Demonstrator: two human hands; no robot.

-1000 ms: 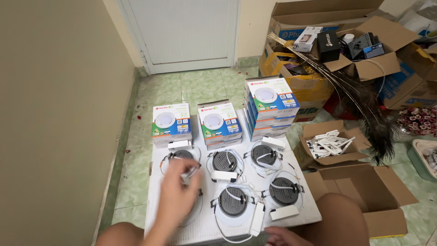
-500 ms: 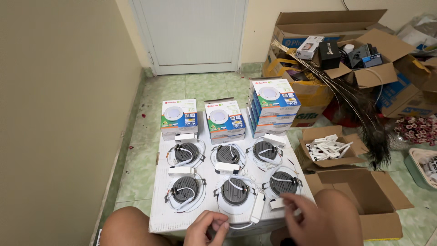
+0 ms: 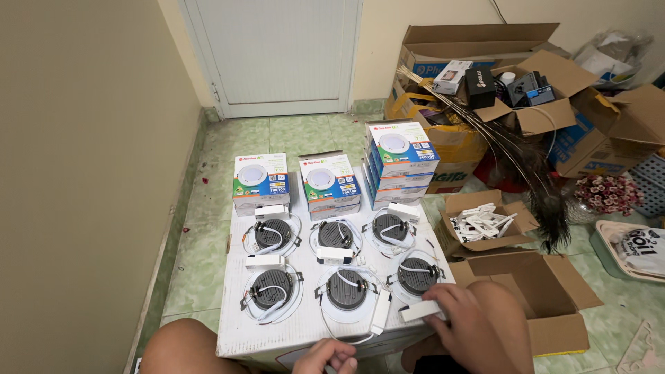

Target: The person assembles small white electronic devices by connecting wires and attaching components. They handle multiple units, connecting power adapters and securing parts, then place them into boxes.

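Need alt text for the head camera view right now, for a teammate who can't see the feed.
A person's right hand grips a small white driver box at the near right edge of a white carton top holding six round downlights laid face down in two rows, while the left hand rests at the near edge. Stacked lamp boxes stand behind on the green tiled floor.

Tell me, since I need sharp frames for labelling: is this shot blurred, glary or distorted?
Head view: soft, even light, no harsh glare; the downlights on the white box look sharp; the right hand is slightly soft; the door frame leans, a wide-angle effect; the left hand is cut by the bottom edge.
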